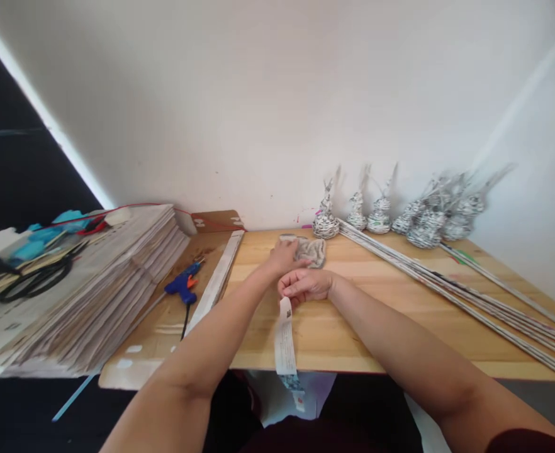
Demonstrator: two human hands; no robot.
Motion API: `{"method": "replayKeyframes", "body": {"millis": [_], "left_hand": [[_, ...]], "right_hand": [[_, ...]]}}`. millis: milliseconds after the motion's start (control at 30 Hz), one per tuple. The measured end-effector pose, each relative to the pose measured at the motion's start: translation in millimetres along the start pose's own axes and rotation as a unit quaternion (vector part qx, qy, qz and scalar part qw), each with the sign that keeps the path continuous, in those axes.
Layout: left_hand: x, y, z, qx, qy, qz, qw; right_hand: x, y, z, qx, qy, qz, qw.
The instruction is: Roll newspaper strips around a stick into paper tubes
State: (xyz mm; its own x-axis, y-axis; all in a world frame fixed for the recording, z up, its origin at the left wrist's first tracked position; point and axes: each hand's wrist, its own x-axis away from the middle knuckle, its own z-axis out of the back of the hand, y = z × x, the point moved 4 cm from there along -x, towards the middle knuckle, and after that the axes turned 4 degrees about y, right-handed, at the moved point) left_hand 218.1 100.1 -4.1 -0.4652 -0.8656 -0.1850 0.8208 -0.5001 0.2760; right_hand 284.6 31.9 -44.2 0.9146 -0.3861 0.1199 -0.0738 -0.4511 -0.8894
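My left hand rests against a crumpled grey-beige cloth on the wooden table. Its thumb stretches along the cloth's near edge, and the other fingers are partly hidden. Just in front of it, my right hand pinches the top end of a narrow printed paper strip between thumb and fingers. The strip hangs down past the table's front edge, its lower end bluish and patterned.
Several woven paper figures stand along the wall, some bunched at right. Long rolled paper sticks cross the right side. At left lie a blue glue gun, a flat paper strip on cardboard and a tall paper stack.
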Motion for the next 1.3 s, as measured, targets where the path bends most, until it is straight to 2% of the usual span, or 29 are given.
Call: {"method": "replayKeyframes", "body": {"millis": [67, 133, 367, 567, 700, 900, 1067, 1300], "left_hand": [[-12, 2, -16.4, -0.045, -0.027, -0.001, 0.999], [-17, 4, -22.5, -0.063, -0.022, -0.017, 0.998], [-16, 4, -20.6, -0.098, 0.004, -0.019, 0.995], [-17, -1, -18.7, -0.155, -0.020, 0.020, 0.987], [-15, -5, -19.1, -0.152, -0.023, 0.008, 0.988], [-10, -15, -19.4, -0.101, 0.002, 0.002, 0.995], [-2, -19, -11.6, -0.103, 0.023, 0.002, 0.994], [-4, -25, 4.1, -0.076, 0.104, 0.027, 0.991]], "right_hand": [[-1, 1, 2, -0.005, -0.007, -0.005, 1.000], [-2, 2, 3, -0.012, -0.014, -0.010, 1.000], [-5, 2, 5, -0.039, -0.023, -0.010, 0.999], [-6, -2, 6, -0.062, -0.025, 0.000, 0.998], [-5, -5, 8, -0.063, -0.013, 0.007, 0.998], [-4, -8, 9, -0.059, 0.014, 0.024, 0.998], [-3, -8, 8, -0.060, 0.018, 0.025, 0.998], [-3, -7, 9, -0.066, 0.021, 0.023, 0.997]]}}
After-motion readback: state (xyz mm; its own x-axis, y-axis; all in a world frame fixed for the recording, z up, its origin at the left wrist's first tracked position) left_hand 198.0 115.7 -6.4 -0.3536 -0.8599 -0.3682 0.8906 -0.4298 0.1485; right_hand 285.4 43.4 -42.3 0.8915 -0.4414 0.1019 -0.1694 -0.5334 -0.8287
